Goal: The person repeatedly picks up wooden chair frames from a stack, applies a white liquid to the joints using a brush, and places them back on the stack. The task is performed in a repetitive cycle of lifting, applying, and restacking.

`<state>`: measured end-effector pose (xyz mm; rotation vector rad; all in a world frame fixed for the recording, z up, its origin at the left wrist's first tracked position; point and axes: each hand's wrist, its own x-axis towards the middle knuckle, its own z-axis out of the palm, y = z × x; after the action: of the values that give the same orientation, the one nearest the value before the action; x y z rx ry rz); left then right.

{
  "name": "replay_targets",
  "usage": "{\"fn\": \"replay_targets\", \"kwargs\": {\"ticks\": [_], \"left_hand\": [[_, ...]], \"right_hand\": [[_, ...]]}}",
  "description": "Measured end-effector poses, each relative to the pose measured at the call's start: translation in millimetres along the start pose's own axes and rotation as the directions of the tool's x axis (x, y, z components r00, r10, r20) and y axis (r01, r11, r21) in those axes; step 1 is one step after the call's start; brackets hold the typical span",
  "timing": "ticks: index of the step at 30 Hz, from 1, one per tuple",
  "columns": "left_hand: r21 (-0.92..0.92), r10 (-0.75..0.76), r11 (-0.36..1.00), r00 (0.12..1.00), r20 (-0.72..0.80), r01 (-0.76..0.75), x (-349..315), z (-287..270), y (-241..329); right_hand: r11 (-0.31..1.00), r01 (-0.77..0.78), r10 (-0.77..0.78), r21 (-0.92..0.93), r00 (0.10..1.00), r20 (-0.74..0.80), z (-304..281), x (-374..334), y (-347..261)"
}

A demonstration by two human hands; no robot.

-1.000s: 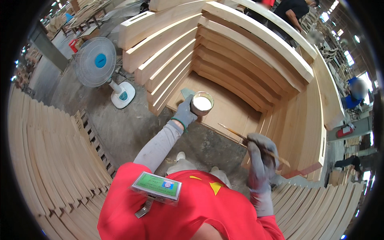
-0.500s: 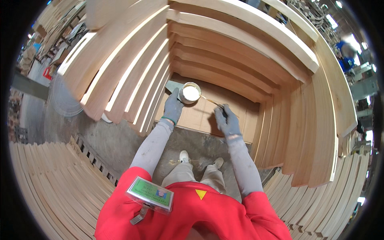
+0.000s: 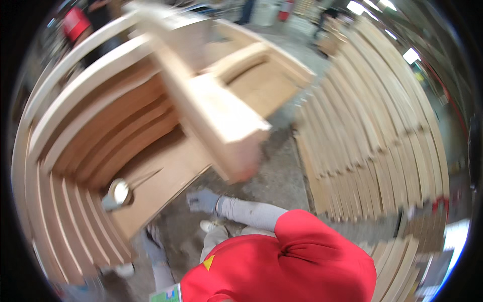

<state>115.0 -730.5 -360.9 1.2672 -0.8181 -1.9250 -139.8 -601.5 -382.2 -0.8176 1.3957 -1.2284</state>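
Observation:
My right hand [image 3: 203, 201], in a grey glove, is in front of the cardboard sheet [image 3: 161, 190], its fingers a little apart and nothing seen in them. Lower and to the left hangs my gloved left hand [image 3: 154, 242], blurred; its fingers do not show well. Neither hand touches the cup of white liquid [image 3: 121, 192], which stands on the cardboard among the curved wooden slats. A thin stick-like handle [image 3: 147, 178] slants out from the cup's right side. Against its lower left lies a flat grey piece [image 3: 110, 202].
Curved wooden pieces [image 3: 60, 216] stand in rows around the cardboard. A pale wooden block [image 3: 226, 116] juts out ahead of me, smeared by motion. To the right rises a tall stack of slats [image 3: 362, 141]. A person in red [image 3: 75, 24] is at the far left.
My view has swung to the right. Both hands have let go: the left of the cup, the right of the thin stick. Cup and stick now rest on the cardboard.

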Motion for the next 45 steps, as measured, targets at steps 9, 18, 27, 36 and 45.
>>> {"fn": "replay_targets", "kwargs": {"ticks": [9, 18, 27, 36, 45], "left_hand": [[0.175, -0.585, 0.811, 0.767, 0.264, 0.558, -84.5, 123.2, -152.8], [0.32, -0.52, 0.849, 0.556, 0.649, 0.42, -183.9, 439.3, -213.1], [0.145, -0.147, 0.985, 0.011, 0.989, 0.09, -284.6, 794.8, -168.5], [-0.573, 0.394, 0.301, -0.448, 0.803, -0.762, -404.8, 1107.2, -150.0], [-0.814, 0.101, -0.378, -0.894, 0.437, -0.441, -429.4, 1309.2, -199.8]], "right_hand": [[0.43, 0.013, 0.472, 0.902, 0.849, -0.238, -135.7, -250.1, 45.3], [0.761, 0.565, 0.115, 0.319, 0.366, -0.923, -329.4, -510.1, -13.9], [0.858, 0.187, -0.431, -0.478, -0.242, -0.869, -431.7, -688.1, -211.9], [0.054, -0.995, -0.924, -0.087, -0.017, -0.382, -535.0, -733.6, -362.6], [0.112, -0.986, -0.647, 0.123, -0.166, -0.744, -606.1, -731.8, -396.0]]}}
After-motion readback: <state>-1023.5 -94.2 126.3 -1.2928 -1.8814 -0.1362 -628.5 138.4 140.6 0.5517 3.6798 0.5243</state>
